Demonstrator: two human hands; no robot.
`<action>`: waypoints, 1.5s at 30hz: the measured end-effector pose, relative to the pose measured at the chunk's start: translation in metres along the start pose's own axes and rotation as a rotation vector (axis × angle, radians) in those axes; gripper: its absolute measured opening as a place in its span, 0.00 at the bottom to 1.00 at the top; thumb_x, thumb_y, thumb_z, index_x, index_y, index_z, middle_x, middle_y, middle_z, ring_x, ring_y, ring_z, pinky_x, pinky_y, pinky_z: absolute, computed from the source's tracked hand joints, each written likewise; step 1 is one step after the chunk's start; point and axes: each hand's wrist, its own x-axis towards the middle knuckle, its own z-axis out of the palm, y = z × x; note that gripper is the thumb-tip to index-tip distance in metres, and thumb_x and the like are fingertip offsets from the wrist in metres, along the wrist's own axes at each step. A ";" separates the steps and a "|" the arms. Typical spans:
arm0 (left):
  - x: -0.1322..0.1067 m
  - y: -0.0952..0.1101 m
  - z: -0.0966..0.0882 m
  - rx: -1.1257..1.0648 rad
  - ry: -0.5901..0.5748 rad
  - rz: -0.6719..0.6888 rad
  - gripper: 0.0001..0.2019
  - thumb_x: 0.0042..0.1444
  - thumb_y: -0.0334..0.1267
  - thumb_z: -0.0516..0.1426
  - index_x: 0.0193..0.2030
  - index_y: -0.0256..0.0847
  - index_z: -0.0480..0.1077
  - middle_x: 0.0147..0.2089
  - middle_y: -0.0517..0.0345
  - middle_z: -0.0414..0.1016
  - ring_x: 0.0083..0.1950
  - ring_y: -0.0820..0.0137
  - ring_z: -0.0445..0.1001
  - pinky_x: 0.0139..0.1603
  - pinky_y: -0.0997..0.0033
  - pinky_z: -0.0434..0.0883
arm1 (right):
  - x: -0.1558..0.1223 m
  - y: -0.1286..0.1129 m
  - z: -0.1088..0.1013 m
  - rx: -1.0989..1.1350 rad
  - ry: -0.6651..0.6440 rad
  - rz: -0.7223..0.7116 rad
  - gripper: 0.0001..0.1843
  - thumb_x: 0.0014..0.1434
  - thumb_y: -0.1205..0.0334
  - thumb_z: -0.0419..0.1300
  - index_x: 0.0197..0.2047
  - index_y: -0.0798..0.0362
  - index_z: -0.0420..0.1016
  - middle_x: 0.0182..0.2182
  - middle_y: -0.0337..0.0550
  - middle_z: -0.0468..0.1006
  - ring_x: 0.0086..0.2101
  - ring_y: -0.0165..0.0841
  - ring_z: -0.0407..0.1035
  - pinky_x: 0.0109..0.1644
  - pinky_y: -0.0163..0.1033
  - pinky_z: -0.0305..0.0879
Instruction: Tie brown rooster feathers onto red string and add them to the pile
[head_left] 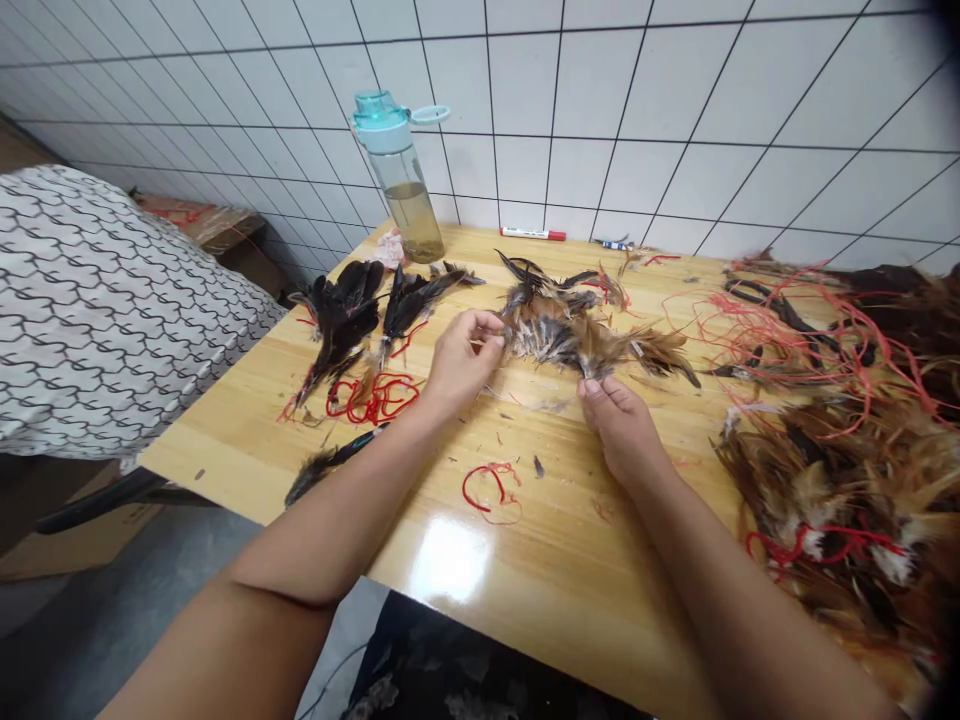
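Note:
My left hand (466, 358) is closed in a pinch at the left end of a pile of loose feathers (540, 335); what lies between its fingertips is too small to make out. In my right hand (621, 420), thumb and forefinger press together on the base of a brown feather (598, 345), which points up and away from me. Grey, white and brown plumes lie just beyond both hands, with darker ones behind. Below the hands, a small loop of red string (484, 488) rests on the wooden table (420, 470).
Dark feather bundles (341, 310) and coiled red cord (375, 398) lie at the left. A water bottle (409, 200) stands by the tiled wall, left of a red marker (532, 234). Rightward are tangled red strings (795, 330), black-handled scissors (772, 305) and a large brown feather heap (847, 470).

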 end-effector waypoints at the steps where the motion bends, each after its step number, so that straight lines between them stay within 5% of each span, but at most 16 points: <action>1: 0.006 -0.006 -0.005 0.090 0.004 0.003 0.06 0.52 0.31 0.56 0.38 0.37 0.69 0.42 0.55 0.73 0.37 0.73 0.70 0.43 0.71 0.69 | 0.000 -0.002 0.000 0.053 -0.002 0.028 0.16 0.54 0.46 0.61 0.30 0.50 0.68 0.19 0.31 0.57 0.20 0.26 0.49 0.23 0.34 0.45; 7: 0.017 -0.029 -0.014 0.450 -0.091 0.052 0.08 0.54 0.31 0.54 0.38 0.39 0.73 0.41 0.53 0.72 0.42 0.68 0.71 0.49 0.65 0.69 | -0.001 -0.013 0.000 0.184 -0.011 0.040 0.19 0.51 0.45 0.64 0.29 0.51 0.66 0.17 0.28 0.51 0.18 0.24 0.43 0.21 0.34 0.37; 14: 0.011 -0.026 -0.003 0.721 -0.224 0.135 0.07 0.56 0.31 0.52 0.34 0.39 0.72 0.40 0.48 0.73 0.47 0.59 0.69 0.53 0.57 0.66 | -0.002 -0.011 0.001 0.208 0.003 0.056 0.18 0.50 0.47 0.65 0.29 0.52 0.67 0.17 0.29 0.52 0.19 0.23 0.43 0.23 0.34 0.35; 17: 0.008 -0.015 -0.009 0.608 -0.318 0.144 0.07 0.54 0.28 0.51 0.31 0.38 0.70 0.37 0.50 0.72 0.43 0.62 0.69 0.49 0.60 0.66 | -0.002 -0.011 0.000 0.200 0.002 0.061 0.17 0.50 0.47 0.65 0.29 0.52 0.67 0.17 0.29 0.52 0.19 0.24 0.43 0.23 0.35 0.36; 21: 0.008 0.001 -0.024 0.216 -0.605 0.114 0.06 0.55 0.35 0.53 0.33 0.39 0.70 0.35 0.57 0.73 0.37 0.70 0.70 0.40 0.70 0.67 | -0.002 -0.011 0.000 0.186 -0.003 0.056 0.18 0.50 0.46 0.65 0.29 0.51 0.66 0.17 0.29 0.52 0.19 0.24 0.43 0.22 0.35 0.36; 23: 0.010 0.002 -0.029 0.193 -0.528 0.111 0.07 0.56 0.38 0.54 0.34 0.39 0.71 0.35 0.58 0.74 0.36 0.70 0.70 0.40 0.71 0.67 | -0.002 -0.011 0.001 0.179 -0.004 0.048 0.18 0.51 0.46 0.64 0.28 0.51 0.66 0.18 0.30 0.51 0.19 0.24 0.43 0.22 0.35 0.36; 26: 0.016 -0.009 -0.031 0.375 -0.169 0.114 0.05 0.56 0.34 0.54 0.34 0.39 0.71 0.36 0.57 0.73 0.38 0.70 0.69 0.44 0.70 0.66 | -0.002 -0.010 0.000 0.172 -0.002 0.040 0.18 0.51 0.46 0.64 0.28 0.51 0.66 0.17 0.29 0.51 0.19 0.24 0.43 0.22 0.35 0.36; 28: 0.019 -0.020 -0.028 0.458 -0.033 0.105 0.04 0.55 0.32 0.54 0.35 0.39 0.71 0.38 0.55 0.72 0.40 0.69 0.69 0.46 0.69 0.66 | -0.002 -0.009 0.000 0.176 -0.006 0.044 0.18 0.51 0.46 0.64 0.28 0.51 0.66 0.17 0.29 0.51 0.19 0.24 0.43 0.22 0.35 0.35; 38: 0.021 -0.031 -0.004 0.419 -0.061 0.106 0.04 0.55 0.35 0.55 0.32 0.39 0.70 0.34 0.56 0.70 0.38 0.69 0.68 0.43 0.69 0.66 | -0.002 -0.006 0.002 0.156 0.017 0.061 0.18 0.50 0.46 0.65 0.28 0.52 0.68 0.16 0.29 0.52 0.18 0.24 0.43 0.22 0.35 0.35; 45: 0.026 -0.031 -0.029 0.329 0.136 -0.021 0.05 0.55 0.36 0.54 0.34 0.39 0.69 0.31 0.59 0.71 0.33 0.72 0.68 0.39 0.70 0.65 | -0.003 -0.009 0.001 0.161 0.014 0.062 0.19 0.50 0.45 0.66 0.28 0.52 0.67 0.16 0.30 0.53 0.19 0.23 0.44 0.22 0.34 0.36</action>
